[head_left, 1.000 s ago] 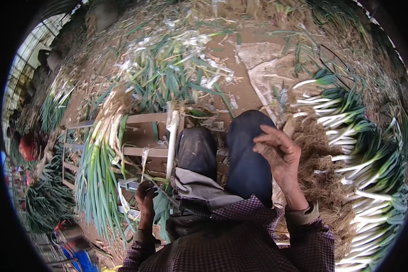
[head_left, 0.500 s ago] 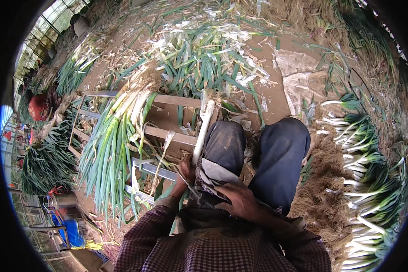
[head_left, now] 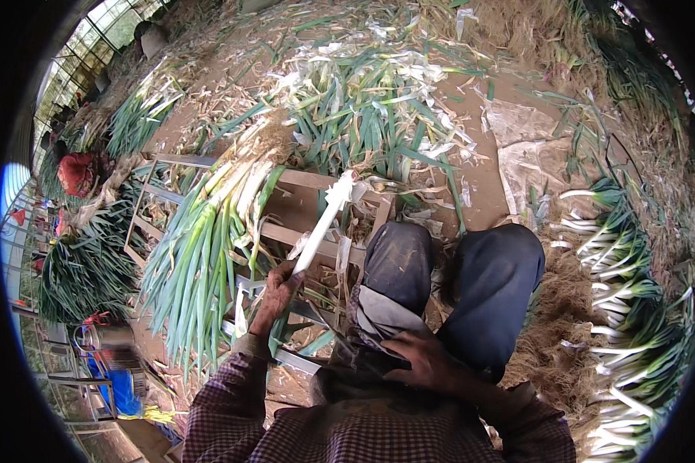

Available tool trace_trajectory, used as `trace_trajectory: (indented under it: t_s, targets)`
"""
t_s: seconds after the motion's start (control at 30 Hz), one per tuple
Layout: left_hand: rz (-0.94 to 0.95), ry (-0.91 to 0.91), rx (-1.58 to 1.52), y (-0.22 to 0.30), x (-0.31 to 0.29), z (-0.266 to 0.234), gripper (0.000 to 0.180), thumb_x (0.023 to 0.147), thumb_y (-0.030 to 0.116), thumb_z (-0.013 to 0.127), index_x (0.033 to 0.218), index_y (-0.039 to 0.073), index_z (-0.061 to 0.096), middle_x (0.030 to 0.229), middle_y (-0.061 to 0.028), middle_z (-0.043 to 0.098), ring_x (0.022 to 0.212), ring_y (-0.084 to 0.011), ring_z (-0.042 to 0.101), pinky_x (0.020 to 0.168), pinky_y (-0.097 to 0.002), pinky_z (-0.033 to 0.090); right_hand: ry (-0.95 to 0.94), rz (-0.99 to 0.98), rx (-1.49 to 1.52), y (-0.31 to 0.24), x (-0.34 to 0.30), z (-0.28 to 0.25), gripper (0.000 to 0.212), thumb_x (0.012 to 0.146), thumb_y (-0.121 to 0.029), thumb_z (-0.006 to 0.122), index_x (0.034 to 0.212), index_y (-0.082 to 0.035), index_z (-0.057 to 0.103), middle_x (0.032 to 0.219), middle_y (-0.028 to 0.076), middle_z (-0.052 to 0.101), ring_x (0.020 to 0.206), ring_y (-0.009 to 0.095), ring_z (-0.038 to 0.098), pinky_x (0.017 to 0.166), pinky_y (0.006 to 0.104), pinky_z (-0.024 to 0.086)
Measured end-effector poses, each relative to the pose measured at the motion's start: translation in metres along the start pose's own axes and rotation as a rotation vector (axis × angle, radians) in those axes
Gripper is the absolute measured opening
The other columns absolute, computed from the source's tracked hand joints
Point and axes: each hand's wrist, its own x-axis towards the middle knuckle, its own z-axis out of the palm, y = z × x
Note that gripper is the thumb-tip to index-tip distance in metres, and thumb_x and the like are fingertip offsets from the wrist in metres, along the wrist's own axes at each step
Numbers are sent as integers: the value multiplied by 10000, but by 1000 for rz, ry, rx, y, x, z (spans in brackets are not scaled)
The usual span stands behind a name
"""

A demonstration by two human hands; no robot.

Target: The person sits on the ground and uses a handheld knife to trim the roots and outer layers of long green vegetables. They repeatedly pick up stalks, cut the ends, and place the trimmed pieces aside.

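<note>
A leek (head_left: 322,229) with a long white stem is gripped in my left hand (head_left: 276,296), tilted with its root end up and away from me. Pale peeled skin and roots show at its upper end. My right hand (head_left: 421,356) lies over my lap by the rolled grey cloth, fingers apart and holding nothing visible. A thin dark rod (head_left: 330,330) slants between my hands; what it belongs to is unclear. Left of the leek, a heap of untrimmed leeks (head_left: 201,247) rests across a wood and metal frame (head_left: 301,179), roots away and green leaves toward me.
Peeled leaves and skins (head_left: 371,100) litter the ground ahead. To my right lies a long row of cleaned leeks (head_left: 622,293) beside a mass of brown roots (head_left: 560,347). A metal bucket (head_left: 108,339), a blue bag (head_left: 123,390) and another leek pile (head_left: 85,274) stand at left.
My left hand has moved left and forward with the leek, lifting it away from my knee and tilting it further. Loose skin now shows at its root end. My right hand stays over my lap.
</note>
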Motion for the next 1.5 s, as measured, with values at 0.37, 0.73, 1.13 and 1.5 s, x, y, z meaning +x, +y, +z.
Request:
trace_trajectory:
  t_s: [0.37, 0.73, 1.13, 1.5]
  targets:
    - [-73, 28, -215, 93, -69, 5, 268, 960, 269, 689, 1068, 24, 674, 762, 28, 603, 629, -72, 527, 567, -241, 423, 374, 110, 311, 1, 159, -108, 968, 770, -355, 863, 1543, -82, 348, 1007, 94, 728, 792, 217, 708, 724, 361, 574]
    - [-199, 10, -414, 113, -118, 30, 241, 966, 238, 681, 1070, 21, 681, 786, 8, 636, 637, -84, 564, 573, -239, 452, 421, 45, 529, 14, 265, -52, 306, 758, -126, 886, 1013, -30, 746, 933, 2, 744, 833, 80, 662, 754, 291, 563]
    - [-218, 23, -341, 109, -199, 67, 384, 980, 137, 602, 1339, 11, 551, 937, -40, 624, 779, -121, 567, 672, -268, 515, 891, -6, 1517, 54, 318, -72, 114, 896, 26, 633, 970, 25, 719, 815, 80, 714, 622, 173, 664, 513, 343, 544]
    - [-195, 296, -370, 76, -257, 39, 226, 983, 247, 598, 1085, 48, 624, 687, 47, 491, 566, -58, 406, 493, -246, 332, 975, -105, 1265, -4, 387, -283, 281, 847, -65, 693, 1096, -18, 572, 885, 96, 663, 629, 202, 616, 474, 358, 476]
